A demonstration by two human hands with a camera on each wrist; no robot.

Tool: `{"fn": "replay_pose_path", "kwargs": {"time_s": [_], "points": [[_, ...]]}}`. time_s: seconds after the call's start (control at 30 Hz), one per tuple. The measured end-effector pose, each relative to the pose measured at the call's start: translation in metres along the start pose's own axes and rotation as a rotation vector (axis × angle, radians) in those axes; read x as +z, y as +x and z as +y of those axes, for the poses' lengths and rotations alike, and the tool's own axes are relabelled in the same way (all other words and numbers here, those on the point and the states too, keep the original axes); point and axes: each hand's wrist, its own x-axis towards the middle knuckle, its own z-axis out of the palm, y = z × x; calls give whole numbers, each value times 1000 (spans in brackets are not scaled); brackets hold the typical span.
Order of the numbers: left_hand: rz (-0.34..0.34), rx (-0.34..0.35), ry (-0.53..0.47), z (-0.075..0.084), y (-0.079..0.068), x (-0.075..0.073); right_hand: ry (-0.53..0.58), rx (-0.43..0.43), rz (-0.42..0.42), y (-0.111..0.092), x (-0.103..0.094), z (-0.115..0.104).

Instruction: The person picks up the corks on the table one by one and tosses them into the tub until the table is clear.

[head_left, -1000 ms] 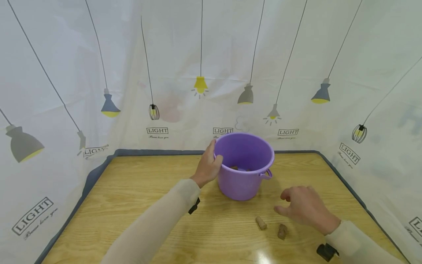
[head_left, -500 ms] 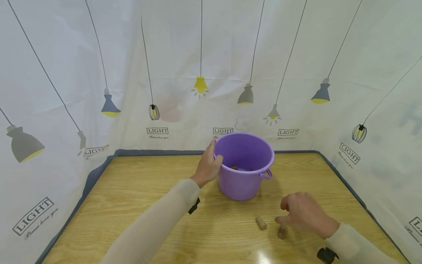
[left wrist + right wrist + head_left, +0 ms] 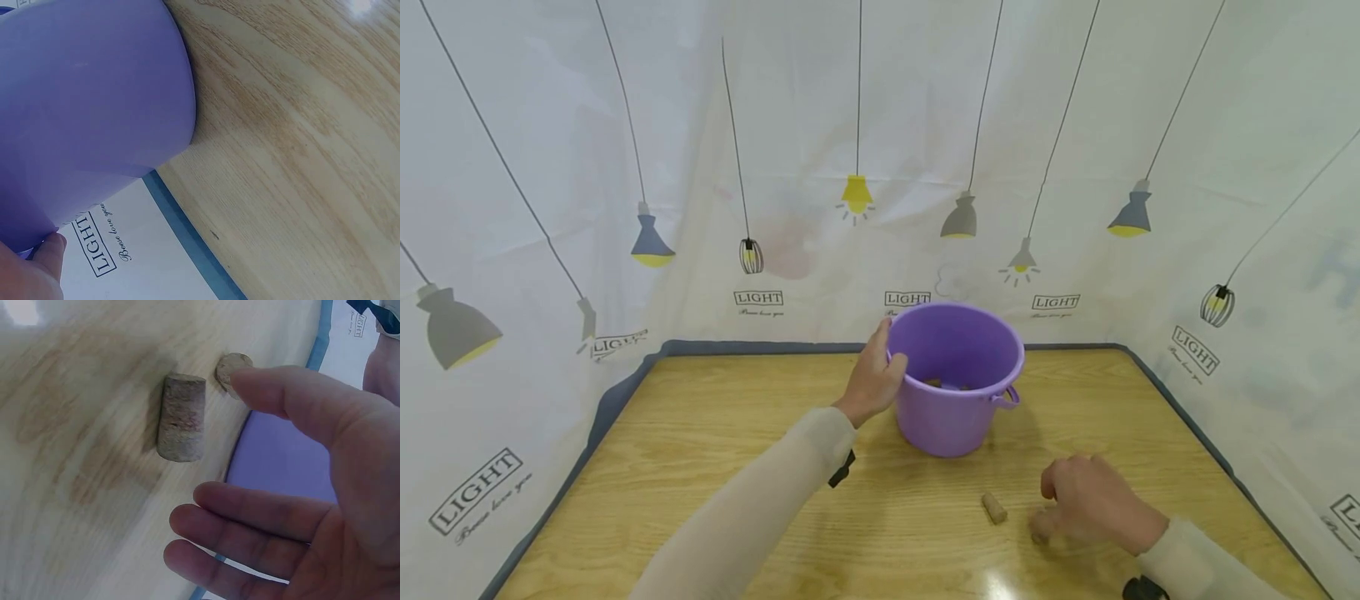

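Note:
A purple bucket [image 3: 947, 423] stands upright on the wooden table, and my left hand [image 3: 872, 379] grips its rim on the left side. Inside, a few small brown pieces [image 3: 933, 382] show at the bottom. My right hand [image 3: 1092, 504] is low over the table, right of the bucket's front. In the right wrist view a cork [image 3: 181, 419] lies between the thumb and the other fingers, which are spread apart from it. Beyond the thumb tip lies a second cork [image 3: 230, 367], which the head view shows whole as the left-hand cork [image 3: 994, 507].
The bucket's handle [image 3: 1007, 399] hangs at its right side. White sheeting [image 3: 820, 108] printed with lamps encloses the table [image 3: 722, 467] at the back and both sides, with a dark blue edge strip [image 3: 775, 347] along its foot.
My right hand has moved down and slightly toward me, over the right-hand cork, now mostly hidden in the head view. The left hand and the bucket have stayed put.

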Motion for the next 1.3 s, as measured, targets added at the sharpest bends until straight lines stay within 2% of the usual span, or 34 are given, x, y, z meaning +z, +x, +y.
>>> {"fn": "replay_pose_path", "kwargs": {"time_s": [0.17,0.3,0.6,0.93,1.3], "points": [[-3,-6,6,-1,1,0,-41,-2,-32,-1,3,0],[0,-1,2,0,1,0,-67,-21,-16,-2,7,-1],[11,7,-5,-4,1,3,-49,-76,39,-6,15,2],[10,4,-6,-4,1,2,18,-75,7,-3,13,2],[5,4,-10,-2,0,1,-13,-95,74,-2,10,2]]}}
